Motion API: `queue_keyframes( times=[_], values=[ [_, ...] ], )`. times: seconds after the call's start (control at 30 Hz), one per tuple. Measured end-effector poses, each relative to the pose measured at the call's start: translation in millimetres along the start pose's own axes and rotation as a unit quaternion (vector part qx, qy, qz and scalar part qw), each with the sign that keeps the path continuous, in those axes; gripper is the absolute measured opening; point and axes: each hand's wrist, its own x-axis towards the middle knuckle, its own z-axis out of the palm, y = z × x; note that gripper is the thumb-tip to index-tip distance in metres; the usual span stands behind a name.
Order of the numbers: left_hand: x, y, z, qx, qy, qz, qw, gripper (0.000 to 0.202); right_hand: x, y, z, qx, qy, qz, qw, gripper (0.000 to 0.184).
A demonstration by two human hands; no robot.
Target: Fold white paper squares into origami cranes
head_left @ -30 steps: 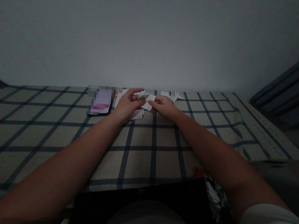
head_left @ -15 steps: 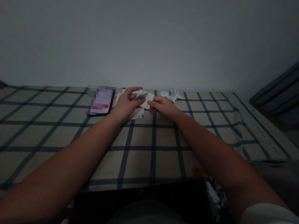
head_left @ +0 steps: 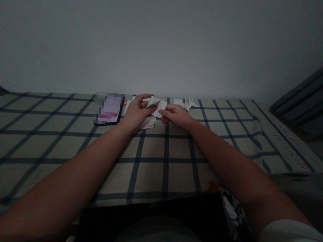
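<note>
A small piece of folded white paper [head_left: 157,107] is held up between my two hands, its creased faces tilted toward me. My left hand [head_left: 136,112] grips its left side, with the thumb pressed on the front and the fingers behind. At the lower right corner, my right hand [head_left: 177,115] pinches the paper between thumb and fingers. Flat white sheets [head_left: 148,123] lie on the cloth under and beside my left hand, partly hidden by it. Just beyond my right hand sits a folded white paper figure [head_left: 189,104] with pointed ends.
A phone [head_left: 109,110] with a lit, pixelated screen lies left of my left hand. The checked tablecloth [head_left: 153,147] covers the table, which meets a plain wall [head_left: 169,42] at the back. Dark folded fabric [head_left: 319,86] hangs at the far right.
The folded paper has tilted very slightly in my hands, showing its creases a little differently. Both hands keep nearly the same place and grip.
</note>
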Motion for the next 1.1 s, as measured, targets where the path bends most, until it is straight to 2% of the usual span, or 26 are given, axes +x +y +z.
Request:
queue_keyframes(
  times=[0.37,0.67,1.1],
  values=[
    [-1.4,-1.5,0.1,0.003,-0.008,-0.005,1.0,0.061,1.8,7.8,-0.8,-0.036,0.006,-0.036,0.999,0.024],
    [2.9,-1.4,-2.9,-0.002,0.007,0.002,1.0,0.061,0.0,3.1,-1.3,0.0,-0.029,-0.013,1.0,0.029],
    [1.1,-1.5,-0.5,0.007,0.022,0.002,1.0,0.059,-0.5,3.2,-2.9,-0.05,-0.027,-0.022,0.998,0.028]
  ],
)
